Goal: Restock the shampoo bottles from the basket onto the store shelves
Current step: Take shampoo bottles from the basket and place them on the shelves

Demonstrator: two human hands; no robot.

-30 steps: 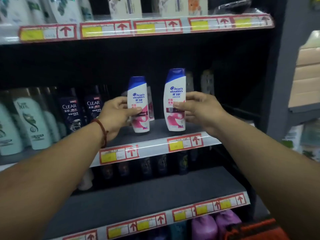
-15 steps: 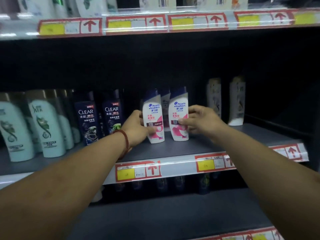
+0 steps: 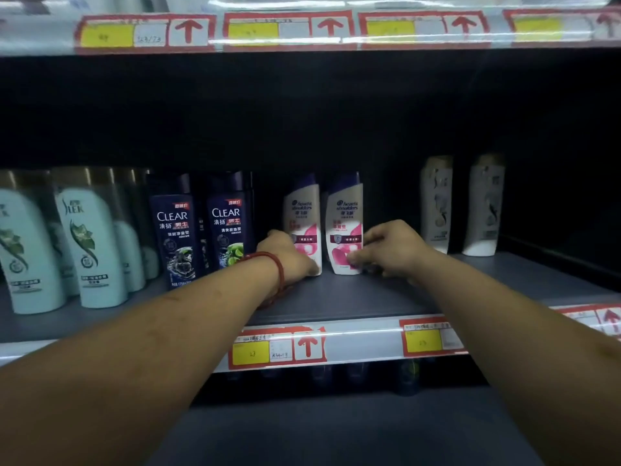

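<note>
White-and-pink shampoo bottles, two of them with dark blue caps, stand upright side by side on the grey middle shelf [image 3: 353, 297], set back from its front edge. The left hand [image 3: 285, 257] is wrapped around the lower part of the left pink bottle [image 3: 302, 216], its fingers curled behind and beside the base, with a red cord bracelet [image 3: 277, 267] at the wrist. The right hand [image 3: 393, 252] rests against the lower right side of the right pink bottle [image 3: 344, 223]; its fingers [image 3: 361, 258] are bent and press on the label near the base, and whether they fully close around the bottle cannot be told. Both bottles have their bases on the shelf and nearly touch each other.

Just left of the left pink bottle stand two dark blue CLEAR bottles [image 3: 201, 230], upright, and farther left of those a row of pale green bottles [image 3: 90, 247] with metallic caps. Right of the right pink bottle, well apart from it, stand two white bottles [image 3: 460, 206] with brownish caps, deep in shadow. Along the front edge of the middle shelf, below the pink bottles, run red-bordered price tags [image 3: 279, 348] with yellow panels and red arrows pointing up. An upper shelf rail [image 3: 302, 31] above carries the same sort of tags. Below the middle shelf lies a lower grey shelf [image 3: 336, 432], seen between the two forearms.
</note>
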